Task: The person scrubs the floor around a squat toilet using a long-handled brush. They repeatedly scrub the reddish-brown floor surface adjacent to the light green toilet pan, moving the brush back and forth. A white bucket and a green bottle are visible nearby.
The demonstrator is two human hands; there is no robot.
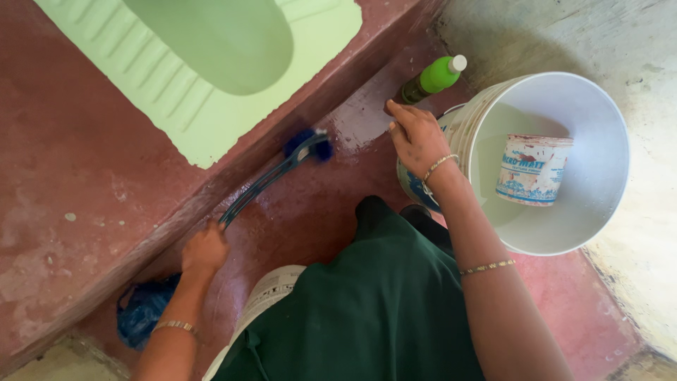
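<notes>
Bristles of a blue long-handled plastic scrubbing brush (278, 173) press on the dark red cement step face, right below the near edge of the pale green ceramic squat toilet pan (211, 63), which serves here as the landmark. The brush's curved handle runs down and away from the pan to the left hand (204, 250), whose fingers are clenched around the handle's end; a thin gold bangle (176, 326) circles that wrist. Wet patches shine on the red floor (317, 204) around the brush head. To the right of the pan's near corner, the right hand (417, 137) rests on the rim of a large white plastic bucket (599, 169), fingers curled over the edge, so it appears to be gripping the rim, with a gold bracelet (438, 166) at the wrist and another (486, 267) higher on the forearm. Inside the bucket stands a small white plastic tub with a blue and red label (532, 169). Just beyond the hand, between pan and bucket, lies a bright green plastic bottle with a white cap (431, 79), tilted on the floor. Farthest from the pan, beside the left forearm, a crumpled blue plastic bag (144, 310) sits against the step, and dark green cloth (374, 310) covers the person's lap, with a second white bucket (264, 300) partly hidden beneath it.
</notes>
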